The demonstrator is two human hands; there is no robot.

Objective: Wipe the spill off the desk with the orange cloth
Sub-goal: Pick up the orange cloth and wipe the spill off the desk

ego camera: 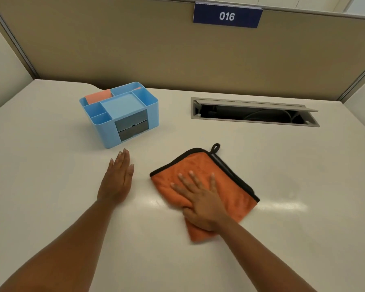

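An orange cloth (234, 186) with black trim and a small hanging loop lies folded flat on the white desk (51, 144), right of centre. My right hand (200, 199) presses down on its near half, palm flat and fingers spread. To the left of the cloth my left hand (118, 180) rests flat on the bare desk, fingers together, holding nothing. No liquid shows clearly; faint shiny streaks lie beside the cloth.
A blue desk organiser (122, 114) with grey drawers and an orange pad in a back slot stands just beyond my left hand. An open cable hatch (253, 112) is set into the desk at the back right. Beige partition walls with a "016" sign (227, 16) close off the back.
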